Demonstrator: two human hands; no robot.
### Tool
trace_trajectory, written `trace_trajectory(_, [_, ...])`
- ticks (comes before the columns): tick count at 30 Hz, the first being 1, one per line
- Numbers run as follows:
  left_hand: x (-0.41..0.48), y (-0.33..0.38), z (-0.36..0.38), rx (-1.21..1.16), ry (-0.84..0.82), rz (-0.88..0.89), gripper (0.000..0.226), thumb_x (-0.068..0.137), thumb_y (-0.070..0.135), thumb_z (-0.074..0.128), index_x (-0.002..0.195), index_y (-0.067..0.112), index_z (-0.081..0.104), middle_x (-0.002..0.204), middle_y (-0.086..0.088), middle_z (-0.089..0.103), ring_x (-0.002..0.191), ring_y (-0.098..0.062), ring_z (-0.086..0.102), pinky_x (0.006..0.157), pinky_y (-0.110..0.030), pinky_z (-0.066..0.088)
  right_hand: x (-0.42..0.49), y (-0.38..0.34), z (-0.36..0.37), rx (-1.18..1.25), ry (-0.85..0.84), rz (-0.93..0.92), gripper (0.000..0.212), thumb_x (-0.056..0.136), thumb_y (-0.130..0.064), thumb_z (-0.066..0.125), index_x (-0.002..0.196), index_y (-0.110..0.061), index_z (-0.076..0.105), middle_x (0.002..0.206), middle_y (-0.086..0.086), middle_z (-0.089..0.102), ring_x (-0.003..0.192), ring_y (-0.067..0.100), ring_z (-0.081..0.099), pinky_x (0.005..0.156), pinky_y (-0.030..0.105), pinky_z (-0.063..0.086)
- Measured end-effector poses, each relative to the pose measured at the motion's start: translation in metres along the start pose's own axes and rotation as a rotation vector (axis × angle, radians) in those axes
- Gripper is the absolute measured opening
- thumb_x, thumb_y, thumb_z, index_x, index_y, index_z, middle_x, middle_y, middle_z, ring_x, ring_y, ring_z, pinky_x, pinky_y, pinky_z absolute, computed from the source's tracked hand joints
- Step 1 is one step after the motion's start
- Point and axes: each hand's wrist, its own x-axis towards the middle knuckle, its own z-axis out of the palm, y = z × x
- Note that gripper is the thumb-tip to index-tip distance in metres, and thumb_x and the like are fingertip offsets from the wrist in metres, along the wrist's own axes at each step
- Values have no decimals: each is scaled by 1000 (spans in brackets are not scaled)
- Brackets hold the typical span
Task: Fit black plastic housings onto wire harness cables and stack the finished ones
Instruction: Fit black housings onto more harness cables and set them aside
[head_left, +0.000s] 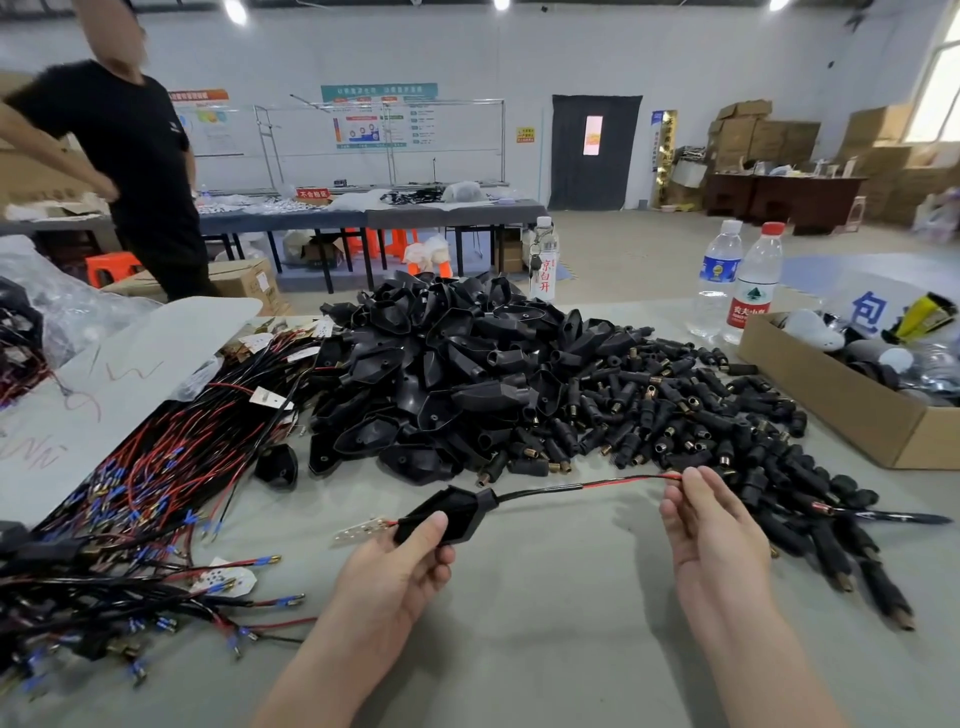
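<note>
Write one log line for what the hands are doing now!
left hand: grips black housing | right hand: pinches cable | state: cable runs through housing, both held above table

Three bottles (719, 275) on the table (545, 623), two hands (395, 571), one bystander (140, 156), countless housings (441, 374).

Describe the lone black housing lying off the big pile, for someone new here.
On the grey table, find the big heap of black plastic housings. At its near-left edge, beside the red and black wire harnesses, one black plastic housing lies alone, with bare tabletop between it and the heap.
</note>
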Motion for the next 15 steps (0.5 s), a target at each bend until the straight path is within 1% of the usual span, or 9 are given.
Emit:
trace_trajectory(4, [0,-2,1,11,-21,-7,15,93,3,62,106,-3,63,75,-7,70,57,-11,58,50,-18,50,0,-3,1,61,37,24,14,95,-7,64,106,-15,61,79,1,67,58,3,65,56,14,54])
trace_trajectory(7, [0,-6,0,23,-33,-12,16,93,4,63,107,-4,64,75,-6,70,58,-11,59,52,-18,51,1,-5,1,70,32,47,12,95,-9,65,101,-19,63,71,-3,73,57,3,65,53,15,54])
trace_trajectory(11, [0,-7,0,15,-13,1,13,92,1,62,103,-5,64,72,-7,69,56,-11,59,50,-19,51,4,-8,-2,70,62,71,8,96,-16,64,95,-23,63,73,-7,73,57,2,64,50,15,53])
trace_trajectory(13, [1,-6,-1,-8,5,14,10,92,-1,62,103,-2,62,70,-6,70,55,-12,59,49,-19,50,5,-11,-3,111,61,96,3,98,-22,61,95,-21,63,79,-6,71,57,1,65,51,14,52])
trace_trajectory(15, [2,-6,-2,-11,15,31,14,92,-3,62,105,1,59,71,-6,71,55,-12,60,50,-20,51,3,-10,0,156,12,162,18,100,-32,57,102,-15,63,83,-5,74,64,1,69,56,14,55])
